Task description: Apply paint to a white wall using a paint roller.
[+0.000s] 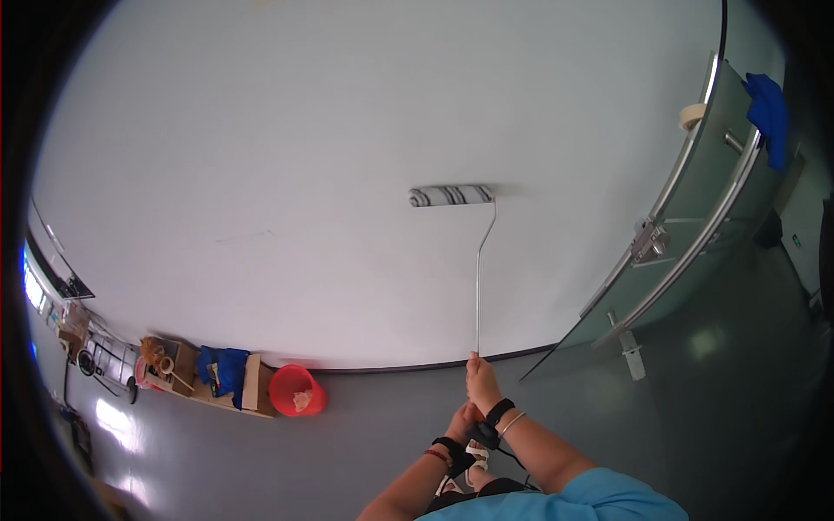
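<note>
A paint roller (pixel 452 195) with a white, dark-striped sleeve rests against, or very close to, the white wall (pixel 304 130) in front of me. Its thin bent metal rod runs down to a handle that both my hands cover. My right hand (pixel 481 382) is wrapped round the upper part of the handle. Just below it, my left hand (pixel 463 422) is closed round the lower part, partly hidden by the right wrist. Dark bands sit on both wrists, and a dark cable hangs by the right one.
A red bucket (pixel 295 391) stands by the wall at left, beside an open cardboard box (pixel 258 382) with blue cloth. At right is a glass door (pixel 678 243) with curved metal handles, a tape roll (pixel 692 116) and a blue cloth (pixel 766 117). A trolley (pixel 109 360) stands far left.
</note>
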`<state>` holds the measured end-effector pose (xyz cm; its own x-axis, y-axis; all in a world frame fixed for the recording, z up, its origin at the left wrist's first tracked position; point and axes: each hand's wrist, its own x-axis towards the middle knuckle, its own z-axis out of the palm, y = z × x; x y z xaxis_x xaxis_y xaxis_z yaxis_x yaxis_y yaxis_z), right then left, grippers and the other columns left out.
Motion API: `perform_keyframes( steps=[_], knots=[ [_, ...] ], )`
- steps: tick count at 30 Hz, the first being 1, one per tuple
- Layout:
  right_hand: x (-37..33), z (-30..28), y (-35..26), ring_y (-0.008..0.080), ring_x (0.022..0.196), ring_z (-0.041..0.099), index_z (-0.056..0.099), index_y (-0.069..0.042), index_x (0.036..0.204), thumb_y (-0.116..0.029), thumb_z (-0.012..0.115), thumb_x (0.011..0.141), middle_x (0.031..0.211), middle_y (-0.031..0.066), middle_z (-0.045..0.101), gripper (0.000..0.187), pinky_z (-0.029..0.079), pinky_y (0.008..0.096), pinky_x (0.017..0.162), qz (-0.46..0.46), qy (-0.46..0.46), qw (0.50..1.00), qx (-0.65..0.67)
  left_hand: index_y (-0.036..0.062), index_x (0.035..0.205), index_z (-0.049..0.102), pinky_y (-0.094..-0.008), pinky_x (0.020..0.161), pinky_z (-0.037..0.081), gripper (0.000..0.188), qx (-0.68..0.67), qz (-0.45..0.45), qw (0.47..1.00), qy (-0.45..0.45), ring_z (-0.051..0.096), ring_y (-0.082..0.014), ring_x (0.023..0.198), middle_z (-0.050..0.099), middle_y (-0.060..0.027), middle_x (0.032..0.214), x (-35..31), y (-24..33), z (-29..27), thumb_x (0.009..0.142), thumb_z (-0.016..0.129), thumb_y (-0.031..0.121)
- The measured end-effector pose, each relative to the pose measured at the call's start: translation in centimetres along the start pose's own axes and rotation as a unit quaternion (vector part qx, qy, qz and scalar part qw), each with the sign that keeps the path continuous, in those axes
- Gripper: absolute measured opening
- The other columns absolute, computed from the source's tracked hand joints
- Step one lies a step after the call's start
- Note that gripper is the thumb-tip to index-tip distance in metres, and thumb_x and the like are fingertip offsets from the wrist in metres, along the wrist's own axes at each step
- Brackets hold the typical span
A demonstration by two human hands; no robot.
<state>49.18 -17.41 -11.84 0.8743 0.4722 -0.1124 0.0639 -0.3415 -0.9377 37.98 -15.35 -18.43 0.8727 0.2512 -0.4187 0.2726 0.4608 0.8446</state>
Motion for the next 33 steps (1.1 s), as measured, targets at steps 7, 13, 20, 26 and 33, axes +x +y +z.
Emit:
perform_keyframes(
  steps=[7, 13, 20, 26, 33],
  knots=[
    [-0.9, 1.1, 0.8, 0.0390, 0.066, 0.057, 0.054, 0.005, 0.082, -0.044, 0.033, 0.098, 0.067, 0.0210, 0.059, 0.056, 0.047, 0.0435, 0.063, -0.013, 0.007, 1.000, 0.008, 0.0028, 0.122, 0.049, -0.0274, 0.088, 0.044, 0.053, 0.027, -0.042, 0.999, -0.016, 0.055, -0.0143, 0.099, 0.059, -0.0069, 0.109, -2.3, 1.7, -0.6, 0.097, 0.039, 0.049],
    [-3.5, -1.3, -0.9, 0.0162, 0.072, 0.060, 0.049, -0.003, 0.099, -0.044, 0.045, 0.096, 0.072, 0.0069, 0.054, 0.042, 0.050, 0.0307, 0.066, 0.048, -0.075, 0.975, 0.204, 0.0044, 0.119, 0.049, -0.0309, 0.082, 0.046, 0.055, -0.126, -0.029, 0.990, -0.050, 0.056, -0.0170, 0.091, 0.058, -0.0070, 0.103, -2.6, 0.6, -0.8, 0.093, 0.045, 0.053],
    [-10.4, -4.1, 4.4, 0.0164, 0.081, 0.055, 0.053, 0.001, 0.115, -0.035, 0.043, 0.098, 0.091, 0.0081, 0.060, 0.041, 0.046, 0.0303, 0.075, -0.091, -0.130, 0.987, 0.036, 0.0085, 0.117, 0.050, -0.0371, 0.082, 0.045, 0.064, -0.118, -0.075, 0.983, -0.116, 0.055, -0.0210, 0.090, 0.057, -0.0061, 0.099, -4.0, 3.3, 0.3, 0.090, 0.036, 0.065],
    [-11.8, -3.4, 2.3, 0.0336, 0.076, 0.060, 0.057, 0.003, 0.095, -0.029, 0.054, 0.091, 0.083, 0.0196, 0.061, 0.032, 0.047, 0.0406, 0.068, -0.117, 0.006, 0.993, -0.002, 0.0120, 0.121, 0.046, -0.0311, 0.067, 0.039, 0.075, -0.090, -0.098, 0.982, -0.131, 0.047, -0.0159, 0.076, 0.055, -0.0038, 0.096, -3.9, 2.3, 0.5, 0.087, 0.023, 0.074],
    [-11.9, -4.7, 0.5, 0.0369, 0.078, 0.060, 0.056, 0.000, 0.097, -0.031, 0.052, 0.092, 0.082, 0.0191, 0.062, 0.032, 0.047, 0.0425, 0.067, -0.107, 0.030, 0.994, -0.005, 0.0061, 0.132, 0.039, -0.0373, 0.098, 0.039, 0.075, 0.001, -0.074, 0.983, -0.170, 0.050, -0.0223, 0.113, 0.053, -0.0109, 0.121, -3.9, 4.1, 1.0, 0.091, 0.021, 0.067]
  ],
)
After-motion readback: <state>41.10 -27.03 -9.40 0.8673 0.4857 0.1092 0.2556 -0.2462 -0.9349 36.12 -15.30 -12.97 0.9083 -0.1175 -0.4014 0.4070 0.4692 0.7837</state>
